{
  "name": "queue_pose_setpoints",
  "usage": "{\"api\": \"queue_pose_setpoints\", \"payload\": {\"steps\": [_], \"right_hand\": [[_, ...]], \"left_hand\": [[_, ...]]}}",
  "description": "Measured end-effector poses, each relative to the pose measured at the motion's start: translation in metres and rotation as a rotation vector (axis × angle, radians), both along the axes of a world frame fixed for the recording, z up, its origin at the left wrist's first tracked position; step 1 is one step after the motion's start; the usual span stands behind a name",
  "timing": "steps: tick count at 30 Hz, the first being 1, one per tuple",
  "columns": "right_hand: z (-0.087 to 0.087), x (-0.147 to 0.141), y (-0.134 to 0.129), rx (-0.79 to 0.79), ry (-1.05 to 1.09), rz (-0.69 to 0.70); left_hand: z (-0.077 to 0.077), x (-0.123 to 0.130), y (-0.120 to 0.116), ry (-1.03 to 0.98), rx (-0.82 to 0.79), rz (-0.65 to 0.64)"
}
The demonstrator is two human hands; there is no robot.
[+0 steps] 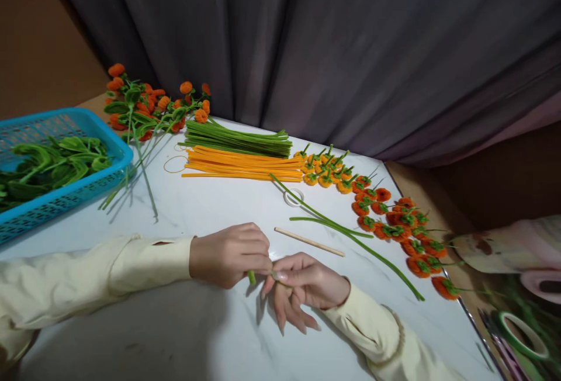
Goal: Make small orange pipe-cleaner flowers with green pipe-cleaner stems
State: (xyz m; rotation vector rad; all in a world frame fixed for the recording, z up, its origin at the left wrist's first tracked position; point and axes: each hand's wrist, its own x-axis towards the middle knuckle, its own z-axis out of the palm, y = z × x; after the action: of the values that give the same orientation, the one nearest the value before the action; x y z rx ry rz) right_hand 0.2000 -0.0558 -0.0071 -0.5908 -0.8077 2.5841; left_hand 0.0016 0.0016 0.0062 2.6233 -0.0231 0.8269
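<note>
My left hand [232, 255] is closed, its fingers wrapped round a short green stem piece [251, 277] whose end shows below them. My right hand [307, 281] touches it at the fingertips, thumb and index finger pinched together, the other fingers spread downward. What lies in that pinch is too small to make out. Just beyond the hands rests a thin wooden stick [309, 241]. Several long green fuzzy stems [346, 230] cross behind it, beside a small white ring [293, 197].
Bundles of green stems [239, 138] and orange stems [243, 163] lie at the back. Yellow flower heads [325, 179] and orange-red ones [418, 266] run rightward. A blue basket [125, 156] holds green leaves, left. Green tape [523, 334] lies at the right edge.
</note>
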Motion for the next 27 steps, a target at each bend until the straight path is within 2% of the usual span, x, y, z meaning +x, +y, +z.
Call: {"api": "queue_pose_setpoints", "payload": {"steps": [4, 7, 9, 13, 15, 16, 17, 21, 22, 24, 27], "right_hand": [[0.003, 0.0, 0.0, 0.077, -0.053, -0.076], [0.005, 0.0, -0.002, 0.158, -0.13, -0.126], [0.006, 0.001, -0.004, 0.226, -0.189, -0.137], [0.012, 0.001, -0.011, 0.45, -0.326, -0.158], [0.016, 0.0, -0.014, 0.687, -0.427, -0.149], [0.018, 0.0, -0.015, 0.865, -0.499, -0.15], [0.02, -0.001, -0.017, 1.082, -0.586, -0.158], [0.02, -0.003, -0.021, 2.119, -0.911, -0.23], [0.019, -0.004, -0.021, 2.311, -0.959, -0.236], [0.015, -0.003, -0.021, 2.528, -1.015, -0.24], [0.01, -0.001, -0.019, 2.527, -1.04, -0.311]], "left_hand": [[0.0, 0.0, 0.001, 0.011, 0.007, 0.063], [0.003, 0.001, 0.002, 0.073, -0.161, 0.063], [0.008, 0.001, 0.001, 0.166, -0.378, 0.067], [0.019, 0.001, -0.002, 0.446, -1.011, 0.085], [0.023, 0.001, -0.002, 0.522, -1.272, 0.064], [0.025, 0.001, -0.002, 0.536, -1.37, 0.063], [0.025, 0.001, -0.001, 0.549, -1.454, 0.072], [0.022, 0.002, 0.002, 0.63, -1.707, 0.173], [0.021, 0.002, 0.003, 0.644, -1.739, 0.184], [0.019, 0.003, 0.005, 0.647, -1.764, 0.184], [0.018, 0.003, 0.007, 0.632, -1.762, 0.15]]}}
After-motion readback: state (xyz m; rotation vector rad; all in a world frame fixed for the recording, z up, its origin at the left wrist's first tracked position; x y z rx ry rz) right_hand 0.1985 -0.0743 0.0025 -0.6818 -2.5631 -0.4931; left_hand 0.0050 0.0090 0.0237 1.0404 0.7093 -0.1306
